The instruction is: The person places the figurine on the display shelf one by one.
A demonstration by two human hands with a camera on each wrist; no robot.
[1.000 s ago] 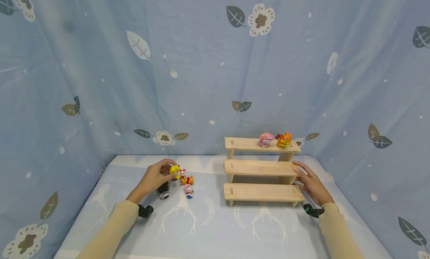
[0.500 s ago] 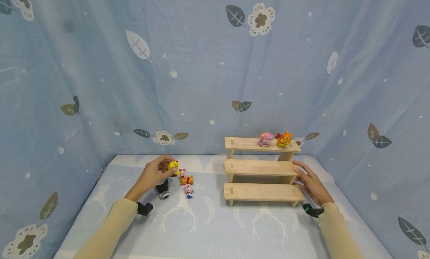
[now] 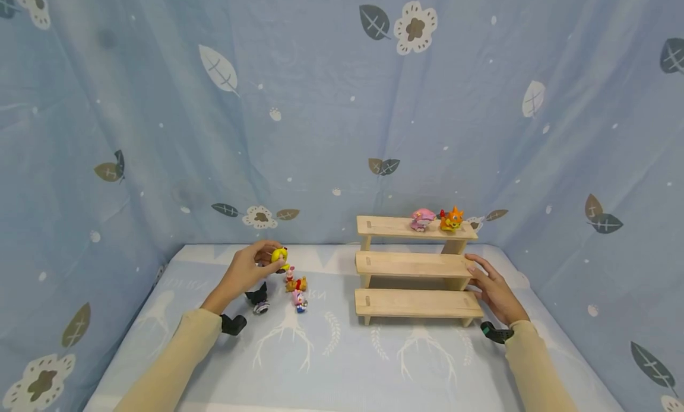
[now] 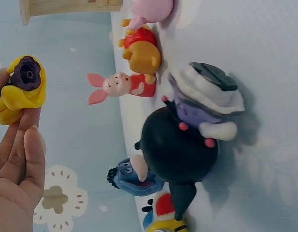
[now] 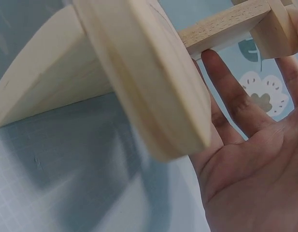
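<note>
My left hand (image 3: pixel 248 269) pinches a small yellow figurine (image 3: pixel 279 257) between thumb and fingers, lifted off the table; its dark purple underside shows in the left wrist view. Just below the hand stand a Piglet figurine (image 4: pixel 127 85), a Winnie-the-Pooh figurine (image 4: pixel 143 50) in red, a pink figurine (image 3: pixel 299 300) and a black-hooded figurine (image 3: pixel 259 297). My right hand (image 3: pixel 497 290) touches the right end of a three-step wooden display stand (image 3: pixel 411 263), fingers mostly straight. In the right wrist view, one fingertip meets the stand's side support (image 5: pixel 226 31).
On the stand's top step sit a pink-hooded figurine (image 3: pixel 422 219) and an orange figurine (image 3: pixel 452 219). A blue Eeyore figurine (image 4: pixel 134 176) and a Minion figurine (image 4: pixel 165 215) stand beyond the black-hooded one. A patterned curtain (image 3: pixel 320 133) closes off the back and sides.
My left hand has raised the yellow figurine from among the others and moved it slightly back, uncovering the black-hooded figurine. The right hand stays at the stand.
</note>
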